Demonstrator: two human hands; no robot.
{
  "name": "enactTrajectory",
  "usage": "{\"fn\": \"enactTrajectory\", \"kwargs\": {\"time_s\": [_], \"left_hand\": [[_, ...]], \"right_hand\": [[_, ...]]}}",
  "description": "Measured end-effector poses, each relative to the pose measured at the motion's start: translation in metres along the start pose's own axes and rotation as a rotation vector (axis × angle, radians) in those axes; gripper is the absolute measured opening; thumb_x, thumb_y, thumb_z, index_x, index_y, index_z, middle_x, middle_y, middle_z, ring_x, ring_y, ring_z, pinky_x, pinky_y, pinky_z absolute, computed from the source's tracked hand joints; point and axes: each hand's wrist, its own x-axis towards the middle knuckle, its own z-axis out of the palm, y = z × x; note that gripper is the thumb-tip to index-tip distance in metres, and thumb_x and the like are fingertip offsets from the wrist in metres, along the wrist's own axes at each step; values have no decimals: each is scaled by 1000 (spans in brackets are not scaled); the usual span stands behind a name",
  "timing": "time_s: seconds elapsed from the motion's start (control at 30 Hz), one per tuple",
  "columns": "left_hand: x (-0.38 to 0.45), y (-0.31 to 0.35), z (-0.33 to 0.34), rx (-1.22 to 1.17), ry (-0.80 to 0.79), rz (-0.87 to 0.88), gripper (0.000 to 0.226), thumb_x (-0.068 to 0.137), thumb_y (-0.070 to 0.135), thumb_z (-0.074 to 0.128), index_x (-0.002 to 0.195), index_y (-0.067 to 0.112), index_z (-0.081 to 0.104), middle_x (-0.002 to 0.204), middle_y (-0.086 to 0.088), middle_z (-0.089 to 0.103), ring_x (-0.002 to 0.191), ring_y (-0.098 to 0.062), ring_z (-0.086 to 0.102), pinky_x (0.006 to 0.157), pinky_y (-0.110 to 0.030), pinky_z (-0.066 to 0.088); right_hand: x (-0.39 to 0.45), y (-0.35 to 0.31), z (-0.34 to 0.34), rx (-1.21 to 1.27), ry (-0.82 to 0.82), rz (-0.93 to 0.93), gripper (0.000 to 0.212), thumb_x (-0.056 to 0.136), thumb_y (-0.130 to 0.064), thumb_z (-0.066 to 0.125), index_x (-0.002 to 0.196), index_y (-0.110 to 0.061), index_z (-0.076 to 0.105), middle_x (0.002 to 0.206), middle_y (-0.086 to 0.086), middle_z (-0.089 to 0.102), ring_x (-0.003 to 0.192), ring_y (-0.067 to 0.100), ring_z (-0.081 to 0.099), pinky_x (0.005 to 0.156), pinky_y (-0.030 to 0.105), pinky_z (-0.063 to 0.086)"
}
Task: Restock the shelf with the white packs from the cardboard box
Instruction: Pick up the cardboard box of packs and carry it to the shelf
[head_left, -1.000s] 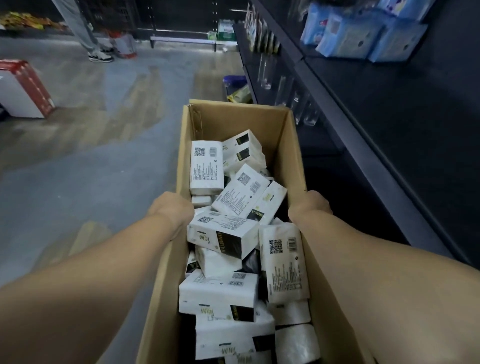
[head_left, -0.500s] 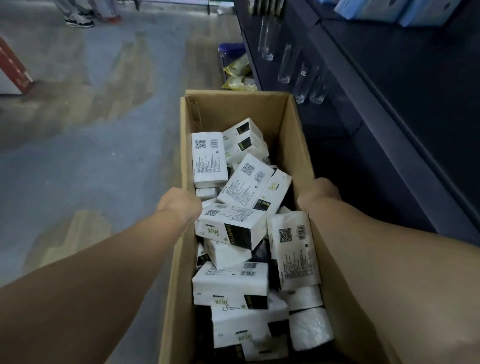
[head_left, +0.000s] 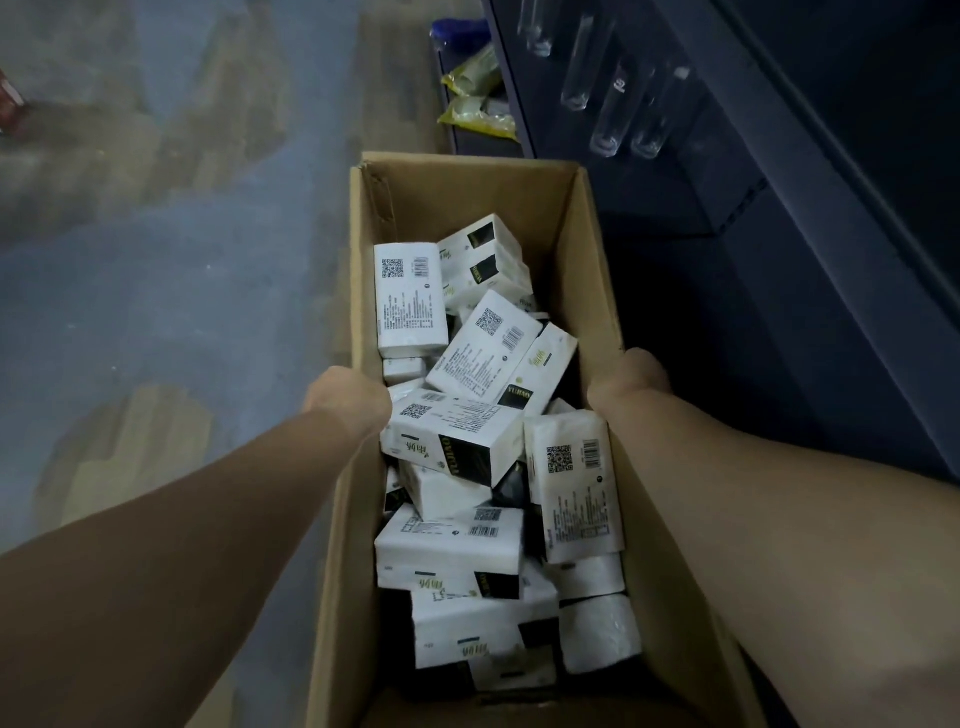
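Gripping the long brown cardboard box mid-frame by its side walls, left hand and right hand, every white printed pack unshelved, dark metal shelf upper right waiting.

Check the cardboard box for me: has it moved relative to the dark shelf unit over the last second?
Yes. The cardboard box, gripped by the left hand and right hand, has moved forward alongside the shelf unit; its far edge now sits nearer the yellow packets.

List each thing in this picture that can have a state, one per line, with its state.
cardboard box: open at the top, partly filled
white packs: sealed, jumbled loose in the box
left hand: grips the box's left wall
right hand: grips the box's right wall
shelf: no white packs visible
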Motion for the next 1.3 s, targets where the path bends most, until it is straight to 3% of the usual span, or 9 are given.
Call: {"fn": "enactTrajectory", "kwargs": {"time_s": [0.1, 0.23, 0.53, 0.67, 0.8, 0.97, 1.13, 1.23, 1.3], "left_hand": [[8, -6, 6, 6, -8, -7, 21, 91, -2, 43, 76, -4, 58, 109, -25, 66, 99, -37, 64, 74, -38, 50], [9, -13, 17, -105, -19, -35, 30, 96, 5, 46, 117, -9, 61, 121, -26, 62, 112, -40, 60, 88, -41, 50], [12, -25, 15, 63, -29, -3, 24, 96, 7, 44, 99, -8, 64, 110, -23, 64, 90, -35, 58, 73, -36, 46], [17, -30, 18, 66, -48, 7, 29, 97, 10, 44, 109, -9, 64, 118, -24, 62, 102, -37, 59, 77, -34, 44], [17, -39, 16, 94, -36, -12, 21, 94, 10, 46, 84, -2, 60, 107, -22, 65, 74, -31, 53, 63, -31, 41], [14, -33, 25, 21, -62, -7, 28, 97, 7, 44, 111, -10, 62, 116, -24, 63, 107, -38, 61, 78, -36, 48], [18, -32, 29, -21, -14, -54, 14, 94, 6, 46, 83, -2, 52, 92, -16, 54, 81, -32, 54, 67, -35, 42], [21, -32, 30, -53, 12, -41, 27, 95, 10, 48, 114, -7, 57, 109, -21, 62, 92, -36, 58, 67, -33, 41], [18, -30, 29, -63, 25, -22, 32, 96, 12, 48, 122, -4, 58, 118, -21, 63, 80, -30, 56, 57, -29, 37]], "right_hand": [[9, 5, 5, 20, -1, 11, 29, 95, -6, 52, 123, -1, 56, 126, 19, 60, 117, 37, 58, 88, 37, 47], [11, 11, 12, 19, 15, 33, 30, 96, -5, 49, 125, 0, 54, 128, 21, 59, 118, 39, 57, 93, 42, 47], [16, 15, 19, -20, 6, 40, 33, 96, -7, 49, 129, 0, 52, 132, 21, 57, 121, 39, 56, 94, 44, 48], [17, 17, 23, -30, 11, 59, 36, 95, -8, 52, 130, -1, 50, 133, 20, 56, 121, 40, 56, 97, 47, 49], [20, 17, 25, -45, 16, 81, 43, 94, -7, 53, 136, -1, 42, 137, 21, 53, 123, 40, 54, 97, 47, 48], [27, 24, 29, -14, 21, 130, 48, 95, -4, 52, 141, 0, 37, 140, 23, 49, 126, 40, 51, 101, 50, 46], [32, 21, 33, -25, 28, 126, 52, 95, -6, 51, 144, -3, 33, 144, 22, 44, 130, 40, 47, 103, 49, 44], [30, 18, 40, -23, 52, 121, 54, 92, -12, 55, 141, -5, 32, 142, 20, 46, 128, 41, 48, 102, 54, 44], [30, 18, 45, -21, 59, 120, 55, 91, -13, 55, 141, -6, 32, 142, 20, 45, 129, 41, 46, 102, 57, 42]]}}
